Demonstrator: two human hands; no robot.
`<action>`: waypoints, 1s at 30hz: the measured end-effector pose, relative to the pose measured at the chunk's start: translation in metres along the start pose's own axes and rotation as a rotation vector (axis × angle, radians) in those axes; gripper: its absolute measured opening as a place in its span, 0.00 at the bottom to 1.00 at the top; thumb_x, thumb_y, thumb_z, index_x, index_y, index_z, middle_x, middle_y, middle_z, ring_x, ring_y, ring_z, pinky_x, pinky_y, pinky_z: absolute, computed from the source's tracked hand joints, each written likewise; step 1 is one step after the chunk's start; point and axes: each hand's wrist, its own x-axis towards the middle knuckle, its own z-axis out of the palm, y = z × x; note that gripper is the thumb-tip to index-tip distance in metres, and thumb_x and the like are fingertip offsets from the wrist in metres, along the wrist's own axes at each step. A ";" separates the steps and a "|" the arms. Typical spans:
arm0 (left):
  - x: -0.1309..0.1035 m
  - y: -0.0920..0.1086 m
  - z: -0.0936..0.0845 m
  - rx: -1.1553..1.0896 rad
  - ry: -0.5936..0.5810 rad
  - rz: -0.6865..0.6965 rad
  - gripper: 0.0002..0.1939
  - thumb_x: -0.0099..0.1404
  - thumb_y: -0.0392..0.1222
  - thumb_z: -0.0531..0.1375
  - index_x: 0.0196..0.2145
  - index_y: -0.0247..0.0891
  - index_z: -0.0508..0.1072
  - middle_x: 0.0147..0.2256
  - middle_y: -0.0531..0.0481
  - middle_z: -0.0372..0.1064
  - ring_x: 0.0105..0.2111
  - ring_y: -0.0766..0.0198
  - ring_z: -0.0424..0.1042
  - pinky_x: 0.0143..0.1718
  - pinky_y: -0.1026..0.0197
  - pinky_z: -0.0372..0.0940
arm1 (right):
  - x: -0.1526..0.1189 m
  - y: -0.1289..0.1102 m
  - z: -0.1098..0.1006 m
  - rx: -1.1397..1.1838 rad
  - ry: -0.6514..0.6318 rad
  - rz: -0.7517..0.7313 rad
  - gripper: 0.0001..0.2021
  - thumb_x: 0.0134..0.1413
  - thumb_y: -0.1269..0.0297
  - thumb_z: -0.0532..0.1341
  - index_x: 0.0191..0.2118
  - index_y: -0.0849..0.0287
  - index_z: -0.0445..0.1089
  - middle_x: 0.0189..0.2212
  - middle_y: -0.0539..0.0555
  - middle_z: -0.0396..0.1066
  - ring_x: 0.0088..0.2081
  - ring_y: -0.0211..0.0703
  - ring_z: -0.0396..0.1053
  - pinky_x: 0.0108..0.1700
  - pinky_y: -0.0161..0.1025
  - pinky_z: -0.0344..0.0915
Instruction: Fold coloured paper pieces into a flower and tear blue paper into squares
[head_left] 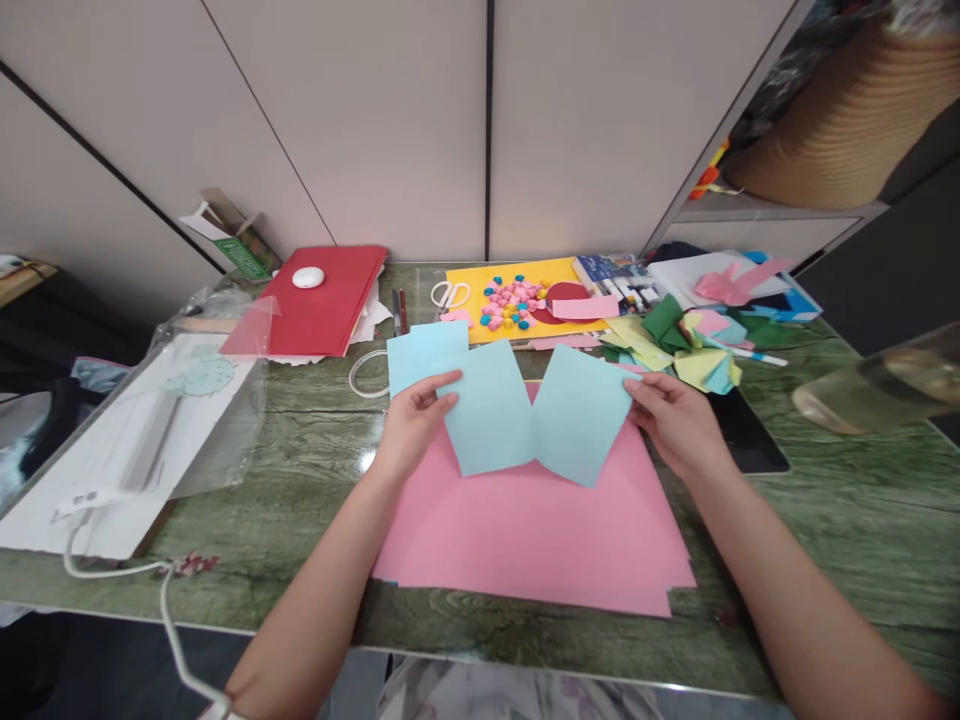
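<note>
Two light blue paper pieces hang side by side above pink sheets point(525, 545), their inner edges meeting low in the middle, with a V-shaped gap above. My left hand point(416, 420) pinches the left edge of the left blue piece point(491, 410). With thumb and fingers, my right hand point(671, 415) grips the upper right corner of the right blue piece point(581, 410). Whether the two pieces are joined where they meet, I cannot tell. Another light blue sheet point(424, 350) shows behind my left hand.
Behind lie white scissors point(450, 294), a yellow sheet point(480, 275) with small paper balls, and a tape roll point(352, 375). Folded coloured papers point(675, 340), a black tablet point(742, 435) and a clear bottle point(870, 390) are right; a red folder point(322, 300) and power strip point(150, 440) left.
</note>
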 end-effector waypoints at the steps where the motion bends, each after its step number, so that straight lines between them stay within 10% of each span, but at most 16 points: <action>1: 0.000 0.000 0.000 0.007 0.003 0.001 0.18 0.54 0.44 0.62 0.44 0.39 0.72 0.40 0.48 0.71 0.37 0.61 0.69 0.39 0.60 0.63 | -0.001 -0.001 0.001 0.006 -0.012 0.005 0.12 0.39 0.57 0.66 0.26 0.55 0.64 0.23 0.47 0.66 0.27 0.37 0.66 0.34 0.38 0.66; 9: -0.006 0.009 0.007 0.084 -0.036 -0.032 0.21 0.56 0.46 0.61 0.47 0.41 0.70 0.46 0.48 0.68 0.37 0.61 0.69 0.39 0.59 0.64 | -0.004 -0.002 0.003 0.026 -0.051 0.109 0.12 0.43 0.53 0.63 0.34 0.50 0.64 0.20 0.43 0.63 0.21 0.34 0.65 0.25 0.34 0.65; 16: -0.007 0.011 0.008 0.121 -0.044 0.010 0.21 0.54 0.44 0.62 0.47 0.40 0.70 0.47 0.47 0.68 0.41 0.58 0.68 0.39 0.60 0.64 | -0.008 -0.007 0.006 0.121 -0.258 0.141 0.18 0.36 0.64 0.69 0.39 0.52 0.70 0.35 0.49 0.72 0.38 0.39 0.70 0.43 0.36 0.67; 25: -0.008 0.014 0.009 0.296 -0.033 0.017 0.29 0.52 0.40 0.63 0.52 0.45 0.65 0.50 0.51 0.65 0.31 0.66 0.68 0.30 0.64 0.64 | -0.008 -0.002 0.010 0.105 -0.117 0.125 0.10 0.37 0.60 0.68 0.25 0.57 0.68 0.26 0.47 0.70 0.29 0.36 0.69 0.34 0.35 0.69; 30: -0.006 0.012 0.008 0.188 -0.057 0.078 0.30 0.53 0.40 0.62 0.54 0.43 0.62 0.55 0.49 0.59 0.46 0.58 0.66 0.41 0.61 0.64 | -0.006 0.001 0.008 0.093 -0.066 0.104 0.12 0.36 0.58 0.68 0.25 0.58 0.66 0.21 0.47 0.69 0.23 0.35 0.67 0.28 0.35 0.67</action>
